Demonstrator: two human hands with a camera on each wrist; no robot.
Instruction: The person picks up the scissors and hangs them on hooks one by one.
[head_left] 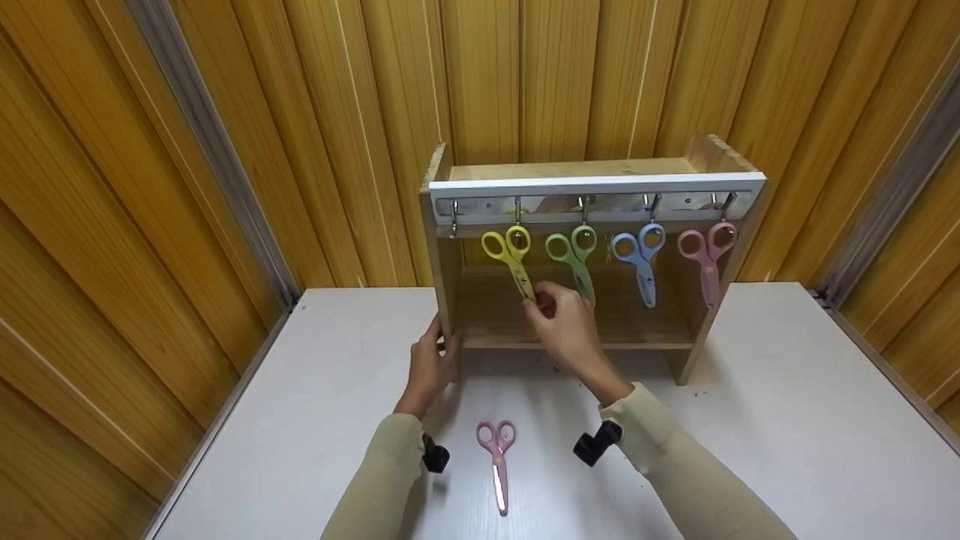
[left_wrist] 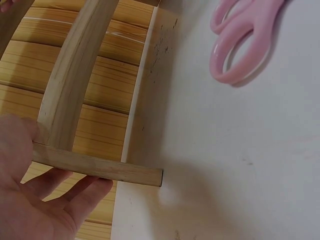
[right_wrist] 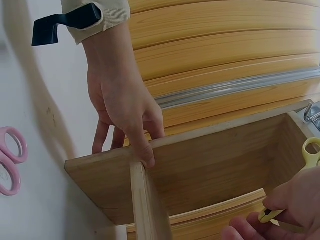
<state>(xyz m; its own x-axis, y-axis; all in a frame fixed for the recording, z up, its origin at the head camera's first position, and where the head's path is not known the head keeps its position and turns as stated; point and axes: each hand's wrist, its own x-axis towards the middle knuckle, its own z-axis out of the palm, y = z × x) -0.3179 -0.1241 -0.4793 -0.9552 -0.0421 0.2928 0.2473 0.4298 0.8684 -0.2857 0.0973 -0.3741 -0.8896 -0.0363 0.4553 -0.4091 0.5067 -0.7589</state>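
Observation:
A small wooden shelf (head_left: 574,346) stands on the white table, with a hook rail (head_left: 480,217) across its top front. Yellow scissors (head_left: 514,259) hang by one handle loop from the second hook from the left, blades down. My right hand (head_left: 568,324) pinches their lower end between thumb and fingers. My left hand (head_left: 429,369) grips the shelf's left side panel (left_wrist: 100,167) low down, thumb on the inner side and fingers outside. Beside the yellow pair hang green scissors (head_left: 574,255), partly behind the right hand, then blue scissors (head_left: 640,259) and pink scissors (head_left: 706,259).
The leftmost hook (head_left: 454,214) carries nothing. Another pair of pink scissors (head_left: 498,461) lies on the table (head_left: 330,420) between my forearms, handles toward the shelf. Wood-patterned walls (head_left: 555,82) rise behind and at both sides.

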